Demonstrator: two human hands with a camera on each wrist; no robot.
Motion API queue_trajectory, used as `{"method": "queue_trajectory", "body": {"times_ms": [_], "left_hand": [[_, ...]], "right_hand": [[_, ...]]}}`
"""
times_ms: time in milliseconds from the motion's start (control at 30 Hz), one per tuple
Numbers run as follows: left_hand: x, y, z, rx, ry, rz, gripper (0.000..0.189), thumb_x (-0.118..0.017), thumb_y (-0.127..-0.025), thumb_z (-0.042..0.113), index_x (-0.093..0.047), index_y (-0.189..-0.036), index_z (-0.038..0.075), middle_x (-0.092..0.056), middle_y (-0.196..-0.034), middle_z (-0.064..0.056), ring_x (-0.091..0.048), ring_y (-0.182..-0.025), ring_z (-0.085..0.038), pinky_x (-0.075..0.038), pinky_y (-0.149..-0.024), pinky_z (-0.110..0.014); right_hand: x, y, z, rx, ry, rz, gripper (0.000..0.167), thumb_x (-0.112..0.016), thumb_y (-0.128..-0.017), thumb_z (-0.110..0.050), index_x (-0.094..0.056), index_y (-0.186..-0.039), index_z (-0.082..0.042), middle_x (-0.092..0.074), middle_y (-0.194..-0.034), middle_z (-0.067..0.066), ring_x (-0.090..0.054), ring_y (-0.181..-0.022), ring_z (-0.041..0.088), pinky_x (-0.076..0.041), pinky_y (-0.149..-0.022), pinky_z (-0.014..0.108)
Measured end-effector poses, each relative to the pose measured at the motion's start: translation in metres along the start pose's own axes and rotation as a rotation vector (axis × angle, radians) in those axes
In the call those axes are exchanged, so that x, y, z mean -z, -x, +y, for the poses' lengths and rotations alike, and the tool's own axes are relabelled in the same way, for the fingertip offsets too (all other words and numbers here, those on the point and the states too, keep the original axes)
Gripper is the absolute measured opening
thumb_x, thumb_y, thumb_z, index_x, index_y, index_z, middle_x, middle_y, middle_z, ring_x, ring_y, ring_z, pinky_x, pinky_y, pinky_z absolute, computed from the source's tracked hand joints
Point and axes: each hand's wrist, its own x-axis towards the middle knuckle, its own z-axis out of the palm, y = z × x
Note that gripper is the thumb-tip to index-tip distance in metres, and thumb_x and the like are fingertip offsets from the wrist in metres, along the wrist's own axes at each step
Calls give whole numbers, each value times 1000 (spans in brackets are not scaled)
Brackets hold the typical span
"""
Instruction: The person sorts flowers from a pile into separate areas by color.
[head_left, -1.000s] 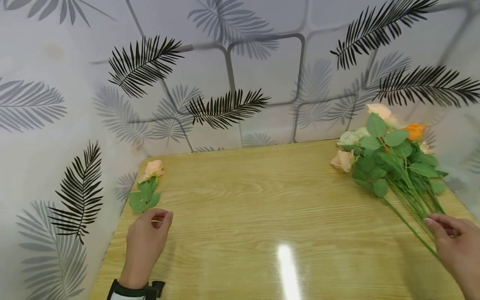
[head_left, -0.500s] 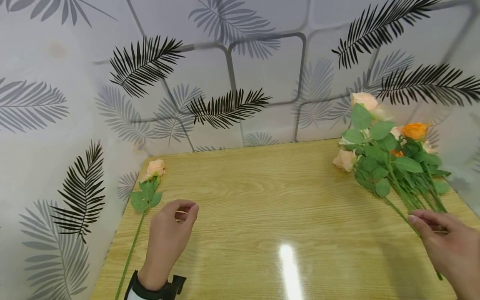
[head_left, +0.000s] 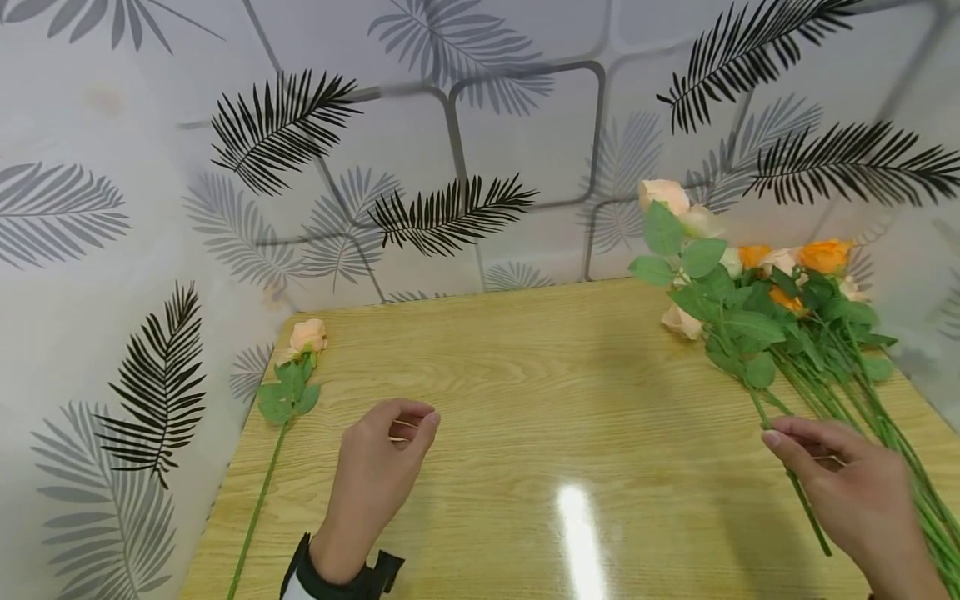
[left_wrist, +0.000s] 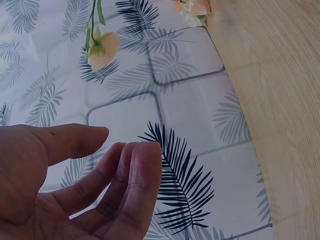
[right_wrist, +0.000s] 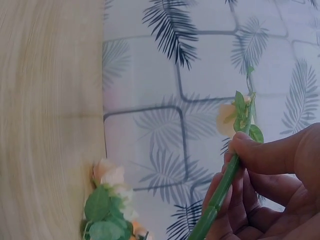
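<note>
In the head view my right hand (head_left: 847, 483) pinches the green stem of a peach rose (head_left: 663, 197) between thumb and fingers, lifting it at a tilt above the table. In the right wrist view the thumb presses this stem (right_wrist: 215, 205). My left hand (head_left: 382, 467) hovers over the middle left of the table, fingers loosely bent. The left wrist view shows a gap between thumb and fingertips (left_wrist: 147, 150), with nothing held. A single peach rose (head_left: 308, 336) lies along the table's left edge. Several other roses (head_left: 825, 257), orange, cream and peach, lie bunched at the right.
The wood-grain table (head_left: 510, 375) meets a wall (head_left: 525, 150) printed with leaves and grey lines behind it and on the left. Light reflects in a bright streak near the front. A dark band (head_left: 345, 587) circles my left wrist.
My left hand has moved right, away from the rose lying at the left. My right hand has drawn one rose leftward, apart from the bunch.
</note>
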Motion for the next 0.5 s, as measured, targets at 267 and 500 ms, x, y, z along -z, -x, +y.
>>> {"method": "queue_trajectory", "body": {"times_ms": [267, 500], "left_hand": [[-10, -2, 6, -56, 38, -25, 13, -71, -97, 21, -74, -105, 12, -72, -96, -1, -67, -85, -11, -59, -74, -27], [-22, -1, 12, -86, 77, -82, 9, -72, -95, 19, -73, -102, 14, -71, -94, 0, -67, -84, -10, -57, -73, -22]], "right_hand": [[-4, 10, -17, 70, -106, -28, 28, -69, -97, -28, -75, -113, -6, -60, -86, -25, -51, -76, -15, -43, -66, 3], [-14, 19, -32, 153, -179, -95, 19, -72, -95, -21, -77, -110, -9, -66, -89, -19, -58, -80, -10, -47, -70, 6]]}}
